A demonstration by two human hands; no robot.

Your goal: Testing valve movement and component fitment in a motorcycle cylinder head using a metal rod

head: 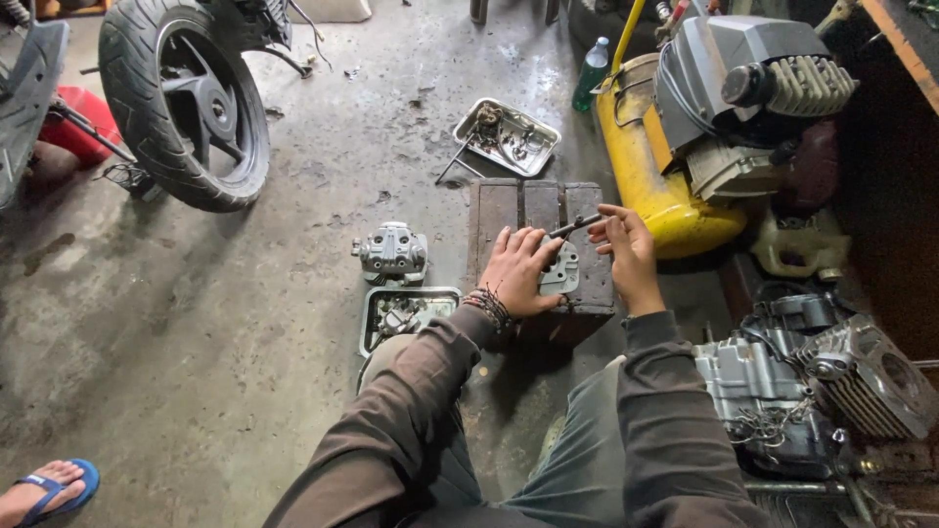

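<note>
1. Head view, centre: my left hand (516, 274) lies flat on a small grey metal plate (560, 276), fingers spread narrow and pressing it down onto the wooden block (509, 210). The plate sits near the block's near right corner.
2. Head view, right of centre: my right hand (626, 256) pinches a thin dark tool (575, 226) between thumb and fingertips; the tool's tip points left and ends above the plate's far edge. I cannot tell whether the tip touches the plate.
3. Head view, left of the block: a grey engine casting (392, 252) stands on the concrete floor (245, 332), just beside the block's left edge; a square metal tray (372, 318) of small parts lies just nearer to me, touching my left sleeve.
4. Head view, beyond the block's far edge: a second metal tray (541, 122) holds tools and small parts.
5. Head view, right: a yellow compressor tank (646, 186) lies beside the block's right edge; an engine block (782, 391) rests by my right knee.
6. Head view, upper left: a motorcycle wheel (186, 103) stands well apart from the block.
</note>
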